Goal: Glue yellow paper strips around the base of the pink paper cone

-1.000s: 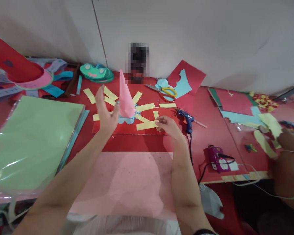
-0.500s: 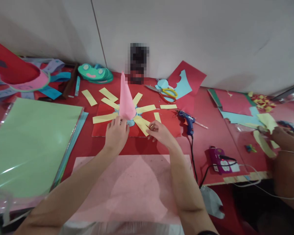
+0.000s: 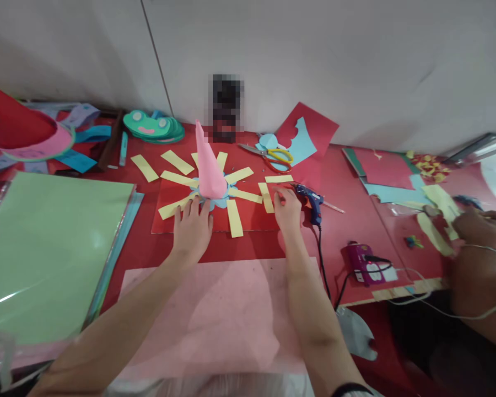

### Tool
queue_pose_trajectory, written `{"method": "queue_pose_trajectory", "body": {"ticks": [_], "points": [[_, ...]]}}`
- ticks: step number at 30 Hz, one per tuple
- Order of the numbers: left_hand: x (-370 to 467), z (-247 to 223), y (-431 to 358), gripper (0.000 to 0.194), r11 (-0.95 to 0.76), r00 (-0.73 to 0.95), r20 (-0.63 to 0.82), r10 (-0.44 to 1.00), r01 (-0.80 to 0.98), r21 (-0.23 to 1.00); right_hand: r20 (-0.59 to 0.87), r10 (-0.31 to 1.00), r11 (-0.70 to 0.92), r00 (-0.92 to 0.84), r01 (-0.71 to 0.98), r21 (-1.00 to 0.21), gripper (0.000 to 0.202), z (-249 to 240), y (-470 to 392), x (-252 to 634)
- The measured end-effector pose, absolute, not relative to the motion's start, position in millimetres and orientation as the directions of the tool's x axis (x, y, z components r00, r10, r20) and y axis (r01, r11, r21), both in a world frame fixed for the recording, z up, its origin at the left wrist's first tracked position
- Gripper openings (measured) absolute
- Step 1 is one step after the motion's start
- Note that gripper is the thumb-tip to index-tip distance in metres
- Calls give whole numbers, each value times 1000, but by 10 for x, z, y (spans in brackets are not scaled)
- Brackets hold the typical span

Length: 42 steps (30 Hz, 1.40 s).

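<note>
A pink paper cone [image 3: 210,173] stands upright on a blue scalloped paper piece [image 3: 219,204]. Yellow paper strips fan out around it over a red sheet [image 3: 198,223]. My left hand [image 3: 192,226] is open, fingers spread flat beside the cone's base, touching the blue piece and close to a yellow strip [image 3: 171,208]. Further right, my right hand [image 3: 288,208] is open with its fingers loosely bent, beside another yellow strip [image 3: 267,197] on the red sheet. Just right of that hand lies a blue glue gun [image 3: 312,203]. A strip [image 3: 235,219] points toward me from the base.
Scissors [image 3: 268,157] and blue paper scraps lie at the back. Green frog-face cutouts [image 3: 152,128] are stacked back left. Wrapped green paper [image 3: 58,242] lies left, pink paper [image 3: 219,314] in front. A purple power adapter [image 3: 366,264] sits right, near another person's hands [image 3: 481,229].
My right hand has let go of the front yellow strip and moved right, toward the glue gun. That strip now points straight toward me. My left hand's fingers have spread beside the cone.
</note>
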<state>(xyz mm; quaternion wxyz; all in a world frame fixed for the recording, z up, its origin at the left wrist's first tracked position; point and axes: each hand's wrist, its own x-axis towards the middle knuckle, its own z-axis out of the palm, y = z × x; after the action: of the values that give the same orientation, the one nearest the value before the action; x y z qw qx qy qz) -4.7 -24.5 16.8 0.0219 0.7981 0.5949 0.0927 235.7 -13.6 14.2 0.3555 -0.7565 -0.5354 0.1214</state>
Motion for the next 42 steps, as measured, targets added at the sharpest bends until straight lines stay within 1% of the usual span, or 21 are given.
{"method": "queue_pose_trajectory", "body": {"ticks": [2, 5, 6, 8, 9, 11, 12, 14, 17, 21, 24, 27, 31, 37, 42], "points": [[-33, 170, -247, 42, -280, 266, 102, 959, 946, 162, 190, 919, -176, 345, 791, -586, 31, 159, -55, 2364], [-23, 178, -248, 43, -270, 259, 83, 962, 944, 191, 173, 955, -154, 240, 903, -402, 36, 265, 184, 2440], [-25, 180, -248, 43, -270, 259, 80, 963, 943, 193, 140, 975, -117, 171, 936, -331, 38, 307, 295, 2481], [-33, 178, -247, 43, -271, 261, 78, 962, 943, 191, -15, 998, -55, 53, 978, -201, 40, 371, 540, 2562], [-38, 173, -246, 43, -273, 262, 81, 962, 944, 187, -61, 998, -28, 17, 982, -187, 38, 388, 662, 2593], [-46, 156, -243, 43, -274, 260, 96, 961, 944, 183, -101, 994, 23, -40, 986, -166, 31, 390, 876, 2633], [-48, 146, -242, 42, -274, 258, 106, 960, 944, 184, -143, 984, 94, -111, 988, -120, 27, 378, 960, 2644], [-50, 127, -240, 41, -276, 257, 124, 959, 943, 185, -166, 976, 122, -138, 987, -102, 20, 343, 1074, 2663], [-47, 115, -241, 40, -278, 256, 135, 957, 942, 186, -187, 971, 135, -152, 986, -100, 18, 294, 1122, 2716], [-43, 137, -242, 40, -272, 252, 122, 960, 942, 197, -161, 978, 115, -133, 987, -115, 33, 256, 1071, 2799], [-41, 153, -242, 42, -271, 252, 109, 962, 936, 224, -151, 977, 133, -148, 985, -106, 36, 245, 1045, 2811], [-41, 147, -240, 42, -271, 250, 114, 962, 932, 241, -171, 971, 153, -164, 985, -79, 33, 267, 1046, 2789], [-48, 123, -239, 42, -275, 251, 130, 959, 934, 228, -195, 967, 155, -165, 986, -65, 29, 336, 1055, 2766], [-50, 131, -241, 43, -275, 254, 116, 960, 929, 246, -236, 961, 138, -146, 989, -48, 14, 376, 1067, 2737], [-48, 133, -244, 43, -279, 259, 114, 959, 935, 221, -236, 963, 119, -127, 992, -51, 13, 343, 1068, 2742]]}}
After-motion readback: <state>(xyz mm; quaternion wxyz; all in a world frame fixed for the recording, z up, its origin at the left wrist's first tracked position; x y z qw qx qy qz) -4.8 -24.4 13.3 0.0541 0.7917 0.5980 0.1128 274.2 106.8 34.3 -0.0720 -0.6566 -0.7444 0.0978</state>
